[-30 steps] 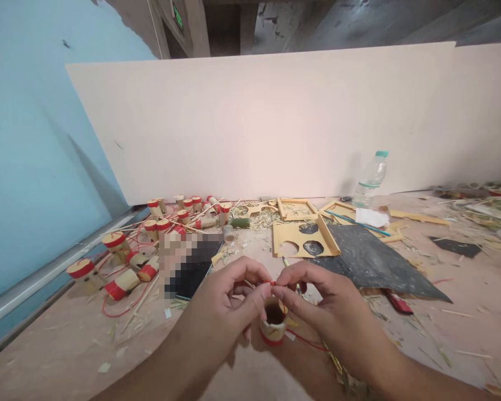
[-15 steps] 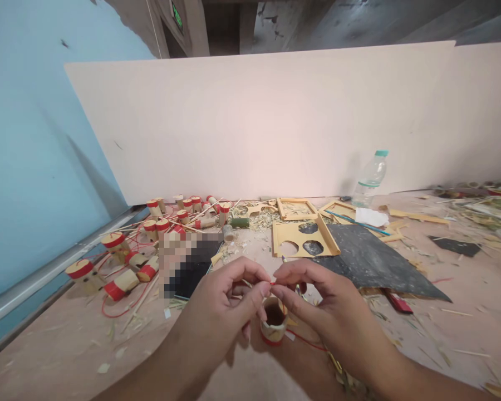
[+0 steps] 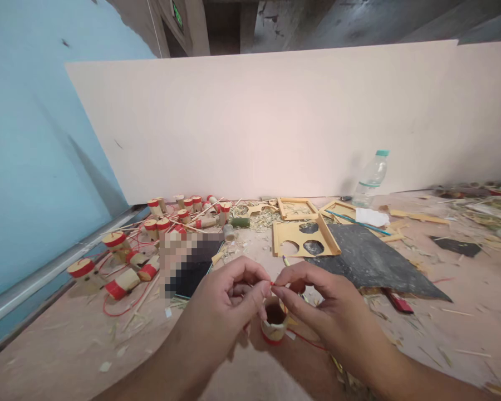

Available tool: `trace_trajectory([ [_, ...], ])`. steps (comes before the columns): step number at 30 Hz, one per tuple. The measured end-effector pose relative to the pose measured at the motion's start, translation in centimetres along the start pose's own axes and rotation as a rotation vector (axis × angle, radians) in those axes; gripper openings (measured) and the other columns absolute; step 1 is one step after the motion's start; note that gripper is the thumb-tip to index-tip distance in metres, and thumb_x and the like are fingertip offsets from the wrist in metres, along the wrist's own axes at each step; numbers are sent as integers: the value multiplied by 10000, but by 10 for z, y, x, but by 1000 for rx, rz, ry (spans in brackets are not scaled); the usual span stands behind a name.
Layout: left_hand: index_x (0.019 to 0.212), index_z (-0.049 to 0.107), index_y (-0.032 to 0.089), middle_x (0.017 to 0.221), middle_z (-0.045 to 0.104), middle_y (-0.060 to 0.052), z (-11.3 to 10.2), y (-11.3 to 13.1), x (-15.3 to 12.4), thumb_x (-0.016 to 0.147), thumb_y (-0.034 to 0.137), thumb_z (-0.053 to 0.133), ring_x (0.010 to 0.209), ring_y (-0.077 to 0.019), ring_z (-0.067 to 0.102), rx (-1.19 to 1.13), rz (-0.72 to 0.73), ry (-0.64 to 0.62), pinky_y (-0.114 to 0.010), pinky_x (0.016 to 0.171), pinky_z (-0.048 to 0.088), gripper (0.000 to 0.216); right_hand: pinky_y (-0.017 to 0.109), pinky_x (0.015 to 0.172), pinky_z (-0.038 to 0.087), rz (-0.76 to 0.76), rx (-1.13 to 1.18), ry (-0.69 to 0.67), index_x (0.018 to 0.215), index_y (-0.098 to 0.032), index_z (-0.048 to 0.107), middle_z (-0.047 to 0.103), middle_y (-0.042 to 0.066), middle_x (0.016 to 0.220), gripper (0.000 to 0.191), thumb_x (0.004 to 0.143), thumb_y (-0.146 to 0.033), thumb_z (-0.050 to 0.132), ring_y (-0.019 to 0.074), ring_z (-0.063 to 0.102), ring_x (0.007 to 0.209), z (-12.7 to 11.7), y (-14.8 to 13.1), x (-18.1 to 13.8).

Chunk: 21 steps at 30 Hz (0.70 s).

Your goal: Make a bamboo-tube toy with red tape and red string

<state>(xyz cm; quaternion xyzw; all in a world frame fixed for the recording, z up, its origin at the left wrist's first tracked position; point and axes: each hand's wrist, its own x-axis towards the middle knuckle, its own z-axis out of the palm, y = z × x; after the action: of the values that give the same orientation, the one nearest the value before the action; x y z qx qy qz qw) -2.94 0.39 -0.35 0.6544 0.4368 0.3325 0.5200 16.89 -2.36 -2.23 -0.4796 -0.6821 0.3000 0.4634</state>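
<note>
Above a short bamboo tube (image 3: 274, 328), my left hand (image 3: 237, 301) and my right hand (image 3: 317, 295) meet fingertip to fingertip. Both pinch a thin red string (image 3: 271, 283), with a small bit of it showing between the fingers. The tube stands upright on the table, its open end up and a red band round its bottom. Part of the red string (image 3: 304, 338) runs from the tube to the right, under my right hand. The other fingers of my left hand curl beside the tube's rim, and I cannot tell whether they touch it.
Several bamboo tubes with red-edged tops (image 3: 121, 285), strings and thin sticks lie at the left. A dark flat device (image 3: 196, 270) is nearer. Yellow cut card (image 3: 288, 236), a black sheet (image 3: 371, 259) and a plastic bottle (image 3: 369, 181) lie farther back, among shavings. A white board (image 3: 267, 128) stands behind.
My right hand has shifted very slightly, and a pen-like tip behind it shows more. Both hands keep their pinch on the red string.
</note>
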Motion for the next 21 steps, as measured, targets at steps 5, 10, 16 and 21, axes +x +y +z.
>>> trace_trajectory([
  [5,932,704,203,789,724,18,0,4,2,972,365,694,711,-138,669,27,52,4,-189,605,479,167,194,701,548,-19,-3,13,926,-265,774,777,-33,826,118,982,-256,671,134,691,730,1,2,-1],
  [10,948,727,216,841,759,9,-1,4,-1,1009,358,647,761,-163,695,166,140,6,-232,668,498,174,171,745,556,-51,19,3,916,-271,782,804,-41,855,152,981,-222,654,120,716,761,1,1,-1],
  [16,951,725,232,824,763,30,1,5,-4,1028,296,597,721,-155,687,359,214,76,-244,643,473,162,161,685,556,-52,5,1,898,-259,754,793,-40,817,143,983,-230,642,116,720,720,2,0,-2],
  [21,946,707,241,828,764,38,2,4,-3,1037,297,599,722,-146,692,326,214,68,-234,642,478,152,177,696,566,-36,17,-15,901,-254,747,791,-29,811,148,998,-270,636,127,721,725,2,1,-3],
])
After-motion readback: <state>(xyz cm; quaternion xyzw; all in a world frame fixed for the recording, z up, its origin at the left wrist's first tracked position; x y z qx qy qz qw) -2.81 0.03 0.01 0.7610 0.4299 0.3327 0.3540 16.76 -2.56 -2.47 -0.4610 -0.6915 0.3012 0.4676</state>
